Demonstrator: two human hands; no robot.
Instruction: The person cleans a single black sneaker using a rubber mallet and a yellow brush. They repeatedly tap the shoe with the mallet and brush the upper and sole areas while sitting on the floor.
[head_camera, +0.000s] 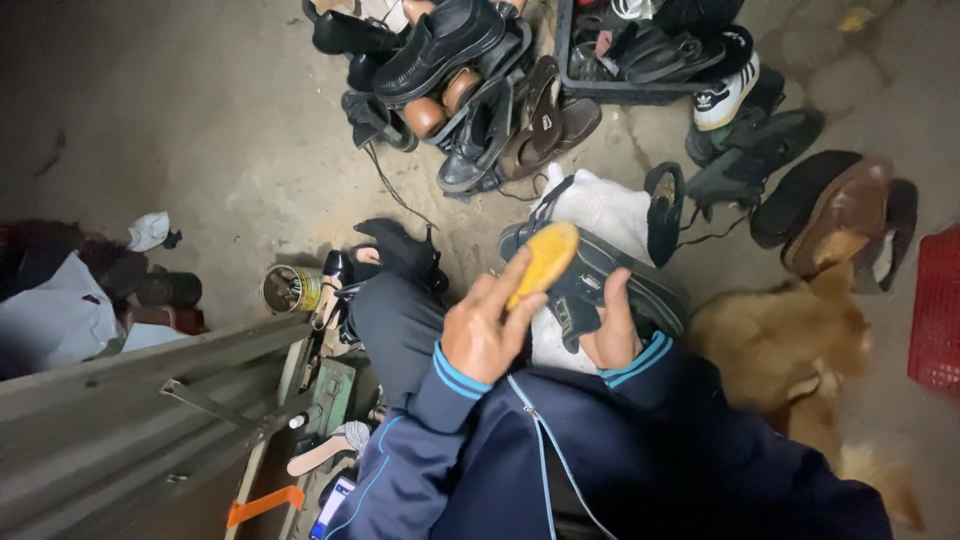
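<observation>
Head view shows our left hand (487, 335) gripping a yellow brush (543, 262) over the dark shoe (600, 285) that our right hand (612, 330) clamps on our lap. We should judge short, even strokes best, keeping the shoe braced. Our right fingers hide beneath it, and blur obscures the brown dog (790, 350).

Left hand (487, 335) holds a yellow brush (545, 258) over a dark sandal (600, 285) (right hand (612, 335) steadies it).
</observation>
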